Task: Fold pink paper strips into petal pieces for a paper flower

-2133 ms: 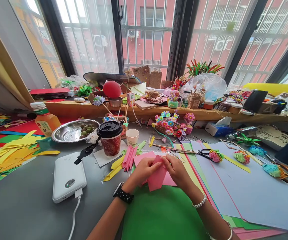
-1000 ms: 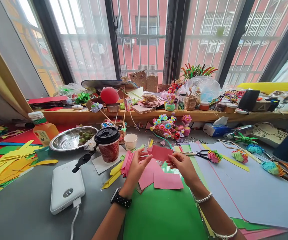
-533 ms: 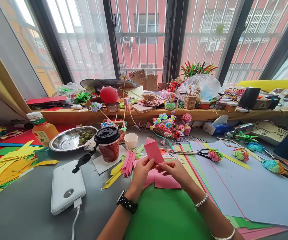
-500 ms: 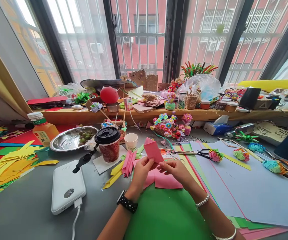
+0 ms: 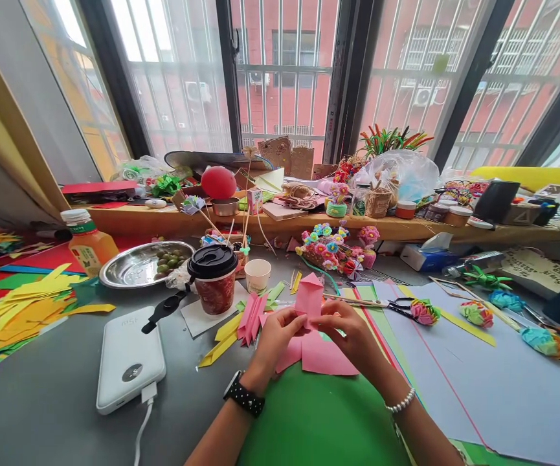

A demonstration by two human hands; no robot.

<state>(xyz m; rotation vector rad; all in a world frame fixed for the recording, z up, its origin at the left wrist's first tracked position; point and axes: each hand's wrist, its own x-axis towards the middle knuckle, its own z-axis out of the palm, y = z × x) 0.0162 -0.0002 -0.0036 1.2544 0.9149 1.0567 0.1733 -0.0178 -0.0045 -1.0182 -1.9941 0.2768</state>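
Observation:
A piece of pink paper, folded to a point at its top, is held up in front of me. My left hand pinches its lower left edge between thumb and fingers. At the lower right edge, my right hand has its thumb and index finger on the paper, the other fingers loosely curled. Below the hands, flat pink sheets lie on a green surface. Left of my left hand sit several folded pink strips, with folded yellow strips beside them.
A lidded coffee cup, a paper cup and a metal plate of green fruit stand at the left. Nearer lies a white power bank with its cable. Scissors and large paper sheets are at the right.
The pink paper has turned from a leftward tilt to nearly upright. My right hand has shifted slightly, its fingers now bent at the paper's lower right. The view has swung slightly left.

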